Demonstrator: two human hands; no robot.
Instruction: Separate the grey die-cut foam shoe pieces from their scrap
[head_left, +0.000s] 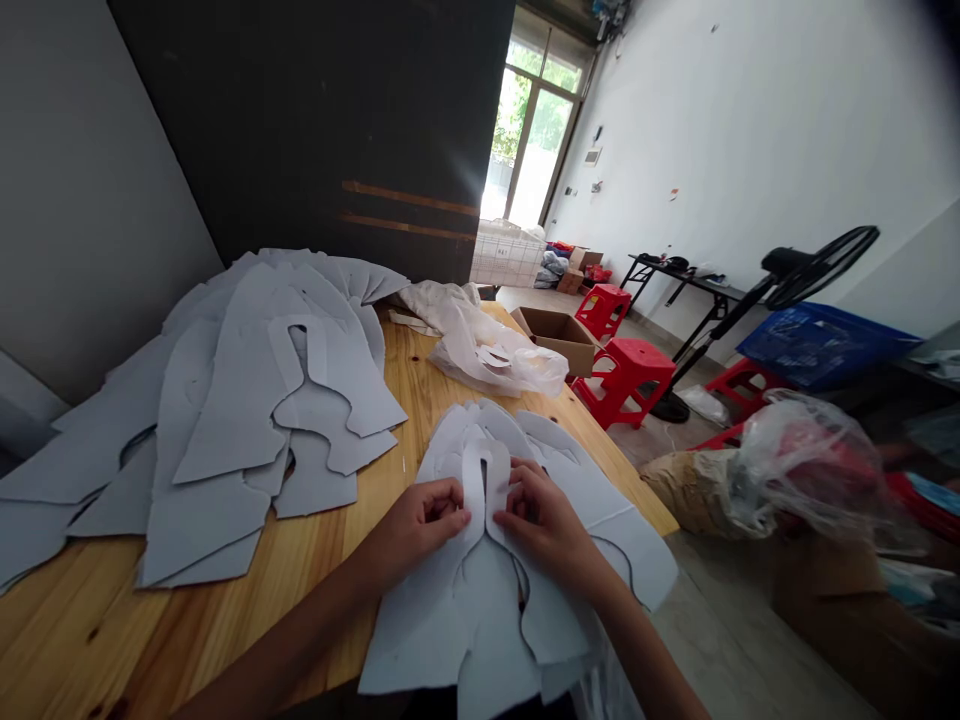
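Observation:
A narrow white strip [475, 462], bent into an upside-down U, lies over a pile of pale grey cut-out sheets [420, 630] at the table's near edge. The fingers of my left hand [429, 520] are curled, and its thumb and forefinger pinch the strip's left leg. On the opposite side my right hand [541, 520] pinches the right leg between thumb and fingers. A dark narrow slot shows between the two legs. Further left rests a larger, fanned pile of similar cut-out sheets [232, 400], with another U-shaped strip [319, 345] on its top sheet.
The wooden table [202, 640] backs onto a dark panel [315, 120]. Crumpled plastic bags [517, 365] lie beyond the near pile, beside an open cardboard box [559, 340]. Red stools [634, 375], a black fan [817, 265] and a blue crate [825, 345] stand right.

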